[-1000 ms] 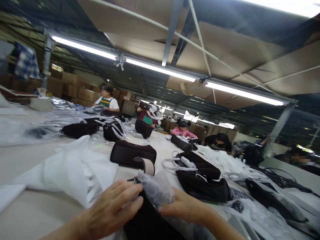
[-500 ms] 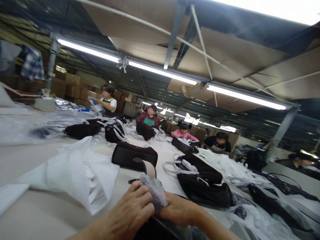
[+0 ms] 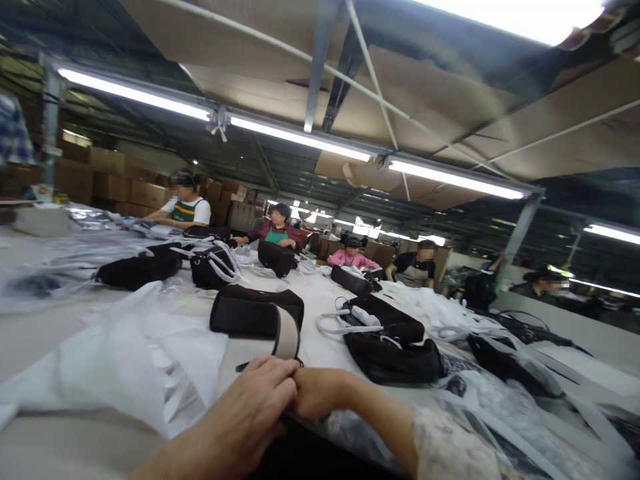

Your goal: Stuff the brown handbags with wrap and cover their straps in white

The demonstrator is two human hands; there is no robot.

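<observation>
My left hand (image 3: pixel 263 400) and my right hand (image 3: pixel 320 392) meet at the top of a dark bag (image 3: pixel 310 453) low in the view. Curled fingers of the left hand close at the base of a bag strap (image 3: pixel 287 333) with a beige inner side, which arches up just beyond them. My right hand is a closed fist pressed against the left fingers; what it grips is hidden. Right behind the strap lies a dark brown bag (image 3: pixel 245 313). To the right, another dark bag (image 3: pixel 390 347) has handles wrapped in white (image 3: pixel 350 327).
White wrapping sheets (image 3: pixel 125 360) lie on the table (image 3: pixel 75 440) at left. Several more dark bags, including one at left (image 3: pixel 140 270), stand farther back. Clear plastic (image 3: pixel 510 407) is heaped at right. Several co-workers, one in a green apron (image 3: pixel 184 212), are across the table.
The crumpled clear plastic between my hands is now out of sight, and my hands have come together. The strap stands more upright. The view has shifted right, showing my right sleeve.
</observation>
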